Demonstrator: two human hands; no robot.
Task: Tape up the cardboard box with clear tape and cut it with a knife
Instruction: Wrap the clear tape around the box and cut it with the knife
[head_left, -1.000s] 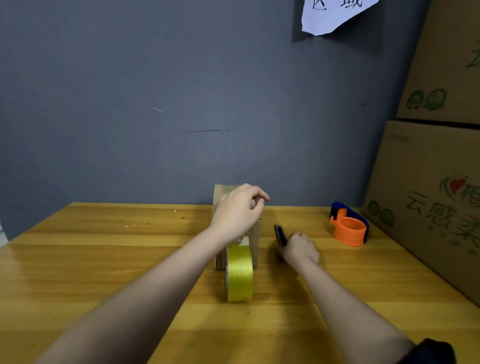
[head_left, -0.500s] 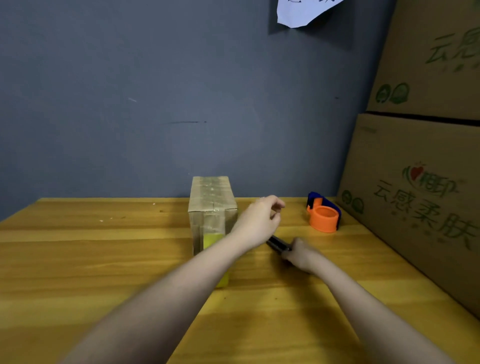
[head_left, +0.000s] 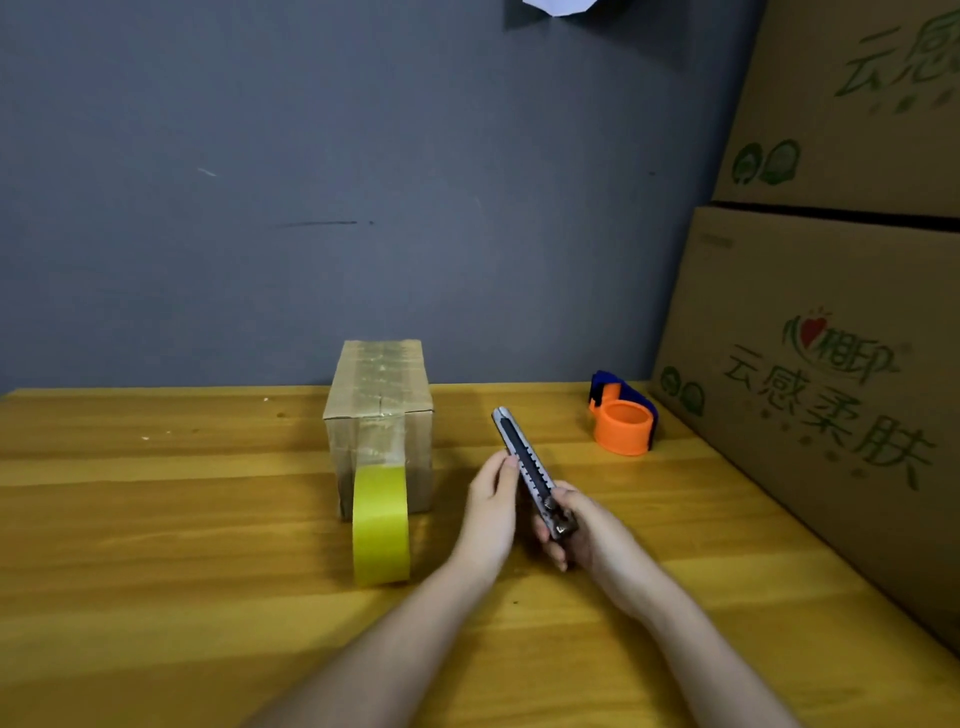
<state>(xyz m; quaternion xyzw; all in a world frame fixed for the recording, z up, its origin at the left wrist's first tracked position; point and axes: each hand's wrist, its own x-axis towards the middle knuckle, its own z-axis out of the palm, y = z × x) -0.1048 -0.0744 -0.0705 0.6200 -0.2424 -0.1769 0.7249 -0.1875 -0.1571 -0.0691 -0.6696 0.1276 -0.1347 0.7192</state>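
A small cardboard box (head_left: 382, 410) stands on the wooden table (head_left: 156, 519), with clear tape along its top and down its near face. The tape strip runs down to a yellowish tape roll (head_left: 381, 525) standing on edge in front of the box. To the right of the roll, my right hand (head_left: 582, 530) grips the rear end of a dark utility knife (head_left: 522, 457) that points away and up. My left hand (head_left: 491, 506) holds the knife's body from the left side, fingers curled against it.
An orange and blue tape dispenser (head_left: 622, 421) sits at the back right of the table. Large printed cartons (head_left: 831, 364) are stacked along the right edge. A grey wall (head_left: 363, 182) stands behind the table, with a white paper (head_left: 558, 6) at its top.
My left hand left the top of the box and came right to the knife. My right hand lifted the knife off the table and turned it up.
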